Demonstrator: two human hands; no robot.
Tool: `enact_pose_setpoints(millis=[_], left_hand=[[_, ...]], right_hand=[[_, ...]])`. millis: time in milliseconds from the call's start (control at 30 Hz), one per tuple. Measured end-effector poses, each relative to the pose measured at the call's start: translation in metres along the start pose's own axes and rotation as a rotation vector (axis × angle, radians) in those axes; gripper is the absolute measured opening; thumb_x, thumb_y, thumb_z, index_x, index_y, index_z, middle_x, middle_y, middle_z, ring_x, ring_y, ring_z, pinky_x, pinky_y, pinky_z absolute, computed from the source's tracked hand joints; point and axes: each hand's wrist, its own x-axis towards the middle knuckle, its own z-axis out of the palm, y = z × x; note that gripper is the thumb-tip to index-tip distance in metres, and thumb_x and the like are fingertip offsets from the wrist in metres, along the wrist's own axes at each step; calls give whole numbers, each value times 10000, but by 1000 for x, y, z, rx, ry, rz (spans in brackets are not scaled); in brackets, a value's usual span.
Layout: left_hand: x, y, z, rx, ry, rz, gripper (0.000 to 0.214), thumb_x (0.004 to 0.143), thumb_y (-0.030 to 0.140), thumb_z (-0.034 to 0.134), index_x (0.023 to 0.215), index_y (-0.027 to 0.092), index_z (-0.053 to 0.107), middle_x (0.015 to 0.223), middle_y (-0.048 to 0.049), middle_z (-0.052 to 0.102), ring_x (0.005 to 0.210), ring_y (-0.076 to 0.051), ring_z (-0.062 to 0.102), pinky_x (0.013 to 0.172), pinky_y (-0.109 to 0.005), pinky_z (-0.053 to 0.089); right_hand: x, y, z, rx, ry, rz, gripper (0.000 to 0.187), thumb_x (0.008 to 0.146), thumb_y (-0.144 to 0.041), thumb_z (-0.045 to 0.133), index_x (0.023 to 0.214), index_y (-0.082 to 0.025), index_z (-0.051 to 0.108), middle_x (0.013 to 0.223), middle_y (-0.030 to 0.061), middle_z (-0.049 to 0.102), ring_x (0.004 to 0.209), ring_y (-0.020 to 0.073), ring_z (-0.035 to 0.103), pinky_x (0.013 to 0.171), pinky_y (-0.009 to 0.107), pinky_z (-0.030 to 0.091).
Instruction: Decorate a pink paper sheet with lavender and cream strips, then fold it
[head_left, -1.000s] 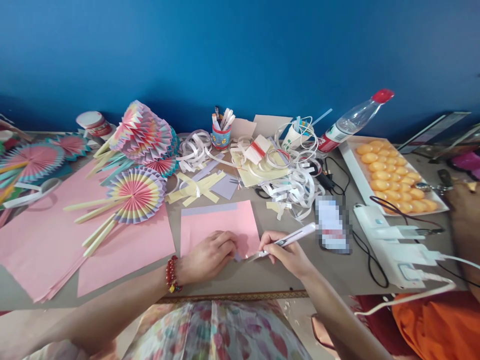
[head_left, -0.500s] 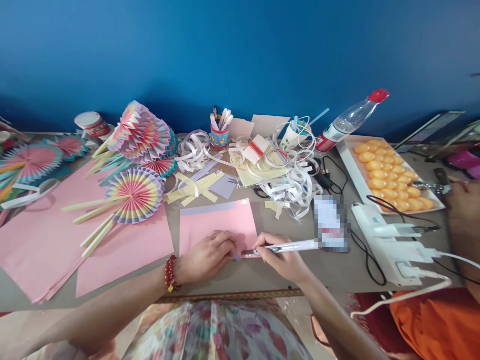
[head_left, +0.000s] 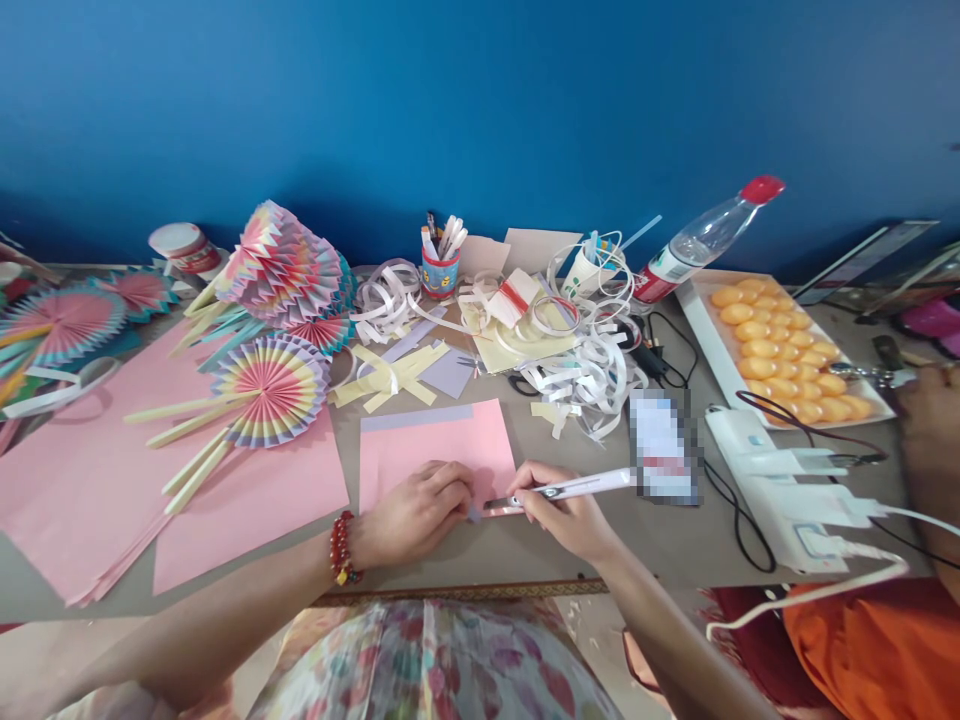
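A folded pink paper sheet [head_left: 427, 450] lies on the grey table [head_left: 600, 545] right in front of me. My left hand [head_left: 416, 515], with a red bead bracelet at the wrist, rests curled on the sheet's near edge and presses it down. My right hand [head_left: 566, 510] grips a white utility knife [head_left: 570, 490]. The blade lies nearly flat along the paper's lower right corner, pointing left towards my left fingers.
Pleated paper fans [head_left: 274, 385] and large pink sheets [head_left: 97, 480] fill the left. Curled white strips [head_left: 592, 365], a pen cup [head_left: 441, 270], a plastic bottle [head_left: 705, 240], a tray of orange pieces [head_left: 787, 350] and a power strip with cables [head_left: 780, 480] lie behind and right. Another person's hand [head_left: 930, 430] is at far right.
The knife has dropped from a steep tilt to lying almost flat along the paper's corner. My left hand has stayed in place on the sheet.
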Motion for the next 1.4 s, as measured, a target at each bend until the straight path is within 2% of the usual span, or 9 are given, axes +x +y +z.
enact_pose_setpoints(millis=[133,333,567,1000,1400], left_hand=[[0,-1,0,-5,-6,10,149,973,144,401,968,171,548,1113,-97,579,1086,-209,534,967,-354,446],[-1,-2,0,-35,-1,4,143,962,117,416,964,179,545,1131,-84,581,1089,-190,535,995,-343,427],[-1,-2,1,14,-18,17,147,959,111,411,961,174,544,1108,-89,589,1114,-200,534,989,-347,436],[1,0,0,59,-47,-8,170,949,112,398,957,172,557,1092,-101,596,1084,-220,554,980,-377,457],[-1,-2,0,-8,-7,13,151,962,116,399,960,180,536,1107,-92,583,1058,-198,556,951,-341,446]], right_hand=[[1,-3,1,51,-30,-19,128,809,-232,545,691,-200,581,539,-49,494,482,88,389,490,213,384],[8,1,-5,49,-77,21,144,798,-234,528,687,-184,604,500,-54,478,452,76,392,432,198,293],[14,2,-10,100,-135,96,121,753,-226,537,688,-181,628,465,-67,453,441,71,376,415,193,243],[18,9,-18,125,-171,153,149,745,-227,523,703,-164,651,472,-56,491,431,66,385,418,182,267],[10,15,-10,299,100,101,134,738,-264,538,673,-179,619,462,-54,477,384,72,376,389,208,255]])
